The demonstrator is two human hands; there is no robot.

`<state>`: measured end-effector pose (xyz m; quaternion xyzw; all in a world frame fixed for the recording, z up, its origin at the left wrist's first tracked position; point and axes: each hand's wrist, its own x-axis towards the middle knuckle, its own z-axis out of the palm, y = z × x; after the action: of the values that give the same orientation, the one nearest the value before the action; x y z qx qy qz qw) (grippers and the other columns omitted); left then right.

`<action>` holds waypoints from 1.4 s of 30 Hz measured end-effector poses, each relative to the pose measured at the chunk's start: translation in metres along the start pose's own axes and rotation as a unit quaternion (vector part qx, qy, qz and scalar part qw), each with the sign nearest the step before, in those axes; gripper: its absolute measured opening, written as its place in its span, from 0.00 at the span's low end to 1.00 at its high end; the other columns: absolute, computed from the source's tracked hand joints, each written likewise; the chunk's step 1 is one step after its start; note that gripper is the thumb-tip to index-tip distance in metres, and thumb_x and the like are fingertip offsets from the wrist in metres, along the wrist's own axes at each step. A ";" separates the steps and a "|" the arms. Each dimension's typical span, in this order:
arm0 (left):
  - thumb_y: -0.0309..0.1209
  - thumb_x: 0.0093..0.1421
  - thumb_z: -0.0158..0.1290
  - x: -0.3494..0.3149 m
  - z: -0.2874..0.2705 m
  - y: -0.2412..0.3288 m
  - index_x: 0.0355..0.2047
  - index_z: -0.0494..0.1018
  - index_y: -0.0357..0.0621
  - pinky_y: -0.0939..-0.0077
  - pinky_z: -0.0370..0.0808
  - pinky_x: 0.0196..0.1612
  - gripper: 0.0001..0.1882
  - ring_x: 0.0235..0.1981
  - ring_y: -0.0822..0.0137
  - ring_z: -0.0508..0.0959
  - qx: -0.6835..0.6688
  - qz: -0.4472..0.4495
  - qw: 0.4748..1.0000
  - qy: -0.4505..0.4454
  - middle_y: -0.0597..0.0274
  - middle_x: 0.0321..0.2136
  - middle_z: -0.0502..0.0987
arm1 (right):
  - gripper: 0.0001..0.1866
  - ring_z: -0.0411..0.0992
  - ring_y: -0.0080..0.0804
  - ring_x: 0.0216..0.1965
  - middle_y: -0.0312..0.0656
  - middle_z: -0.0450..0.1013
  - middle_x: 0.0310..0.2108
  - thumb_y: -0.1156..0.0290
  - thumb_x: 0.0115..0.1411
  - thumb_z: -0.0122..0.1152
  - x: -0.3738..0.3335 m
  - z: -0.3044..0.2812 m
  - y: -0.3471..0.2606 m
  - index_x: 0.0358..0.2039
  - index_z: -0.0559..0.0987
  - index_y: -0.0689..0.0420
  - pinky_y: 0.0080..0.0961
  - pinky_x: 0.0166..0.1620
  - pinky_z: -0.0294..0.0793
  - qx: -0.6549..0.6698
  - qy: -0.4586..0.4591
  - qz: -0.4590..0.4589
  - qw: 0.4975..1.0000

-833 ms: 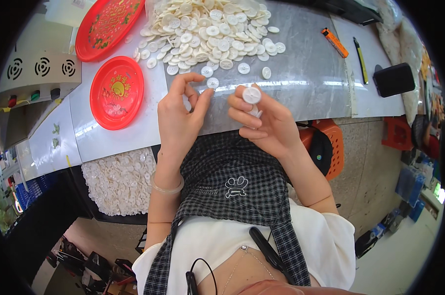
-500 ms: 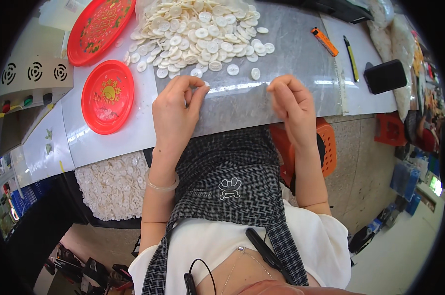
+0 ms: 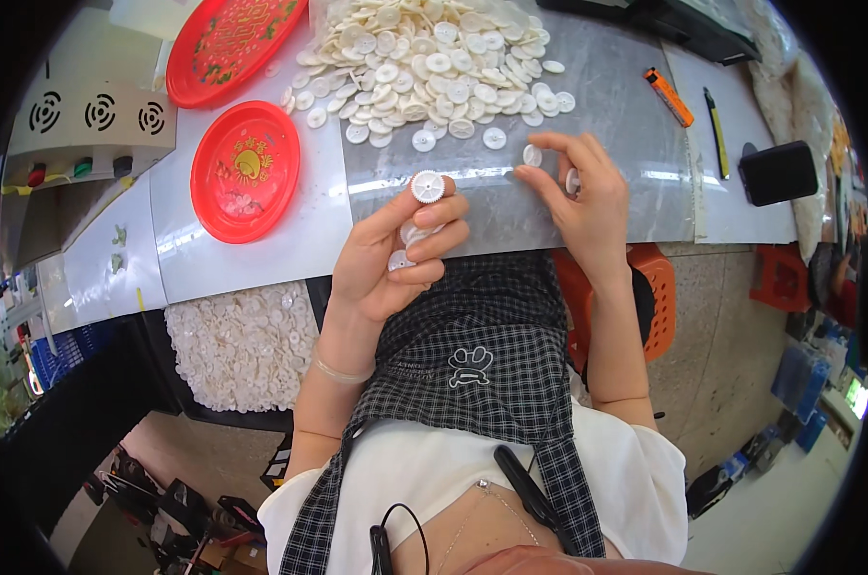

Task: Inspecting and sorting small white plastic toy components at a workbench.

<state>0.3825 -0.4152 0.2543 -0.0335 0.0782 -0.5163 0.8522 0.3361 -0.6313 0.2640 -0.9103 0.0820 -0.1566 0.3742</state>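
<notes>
My left hand (image 3: 381,249) is turned palm up, with a white plastic gear (image 3: 428,187) pinched at the fingertips. More white round pieces (image 3: 413,234) show between its curled fingers. My right hand (image 3: 587,196) is at the table's near side, thumb and index finger closed on a small white gear (image 3: 532,154). Another white piece (image 3: 573,180) sits within its curled fingers. Beyond both hands a large heap of white plastic gears (image 3: 424,67) covers the far part of the table, and a few loose ones lie along its near edge.
Two red plates (image 3: 247,172) lie left of the heap, near a beige machine (image 3: 98,129) with knobs. An orange cutter (image 3: 669,97), a yellow-black pen-like tool (image 3: 717,134) and a black phone (image 3: 779,173) lie right. A black bin of small white parts (image 3: 237,350) stands below the table edge.
My left hand has rolled palm up, bringing the gears in it into sight. My right hand has turned, and a gear now shows in its pinch. The whole view has shifted slightly.
</notes>
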 end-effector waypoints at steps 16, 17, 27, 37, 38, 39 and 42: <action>0.33 0.67 0.39 0.000 0.017 0.012 0.28 0.60 0.45 0.91 0.55 0.13 0.10 0.21 0.77 0.61 0.369 0.164 0.907 0.116 0.66 0.26 0.62 | 0.14 0.65 0.10 0.27 0.32 0.75 0.33 0.75 0.56 0.66 -0.012 0.010 -0.011 0.42 0.76 0.60 0.07 0.29 0.62 0.361 -0.111 0.055 0.924; 0.34 0.66 0.41 0.000 0.017 0.014 0.27 0.60 0.47 0.92 0.54 0.13 0.10 0.20 0.77 0.60 0.444 0.183 0.866 0.141 0.69 0.24 0.60 | 0.14 0.65 0.10 0.27 0.32 0.75 0.33 0.75 0.56 0.66 -0.012 0.011 -0.013 0.42 0.76 0.60 0.07 0.29 0.62 0.361 -0.110 0.055 0.925; 0.28 0.54 0.61 0.032 0.009 0.018 0.31 0.77 0.41 0.76 0.61 0.20 0.06 0.14 0.74 0.63 0.865 0.306 0.282 0.279 0.67 0.12 0.63 | 0.17 0.67 0.11 0.30 0.30 0.75 0.31 0.74 0.49 0.73 -0.014 0.012 -0.018 0.39 0.78 0.61 0.10 0.34 0.66 0.380 -0.096 0.056 0.918; 0.36 0.69 0.45 0.007 0.014 0.013 0.42 0.68 0.37 0.91 0.54 0.17 0.13 0.19 0.80 0.59 0.415 0.142 0.887 0.145 0.72 0.23 0.62 | 0.08 0.64 0.10 0.26 0.35 0.74 0.33 0.75 0.59 0.60 -0.009 0.008 -0.017 0.39 0.74 0.59 0.07 0.25 0.60 0.541 -0.078 0.182 0.818; 0.36 0.69 0.45 0.005 0.013 0.012 0.42 0.68 0.37 0.91 0.54 0.17 0.13 0.19 0.80 0.59 0.416 0.145 0.886 0.146 0.72 0.23 0.62 | 0.08 0.63 0.12 0.25 0.36 0.73 0.34 0.74 0.58 0.62 -0.007 0.007 -0.014 0.38 0.75 0.60 0.11 0.25 0.62 0.533 -0.079 0.175 0.824; 0.36 0.70 0.42 0.004 0.008 0.010 0.43 0.66 0.38 0.90 0.54 0.15 0.13 0.20 0.79 0.58 0.255 0.093 0.958 0.093 0.71 0.24 0.60 | 0.08 0.63 0.12 0.25 0.36 0.73 0.34 0.74 0.58 0.62 -0.004 0.010 -0.008 0.38 0.75 0.60 0.11 0.25 0.62 0.534 -0.081 0.173 0.823; 0.35 0.71 0.37 0.003 0.000 0.005 0.45 0.63 0.37 0.88 0.54 0.13 0.13 0.21 0.77 0.58 0.043 0.025 0.999 0.017 0.69 0.26 0.59 | 0.08 0.64 0.15 0.24 0.34 0.72 0.30 0.75 0.55 0.64 0.005 0.019 0.002 0.36 0.78 0.60 0.16 0.25 0.63 0.337 -0.045 -0.015 0.940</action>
<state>0.3880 -0.4159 0.2536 0.0141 0.0710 -0.4984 0.8639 0.3476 -0.6220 0.2511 -0.7379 -0.0063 -0.1391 0.6603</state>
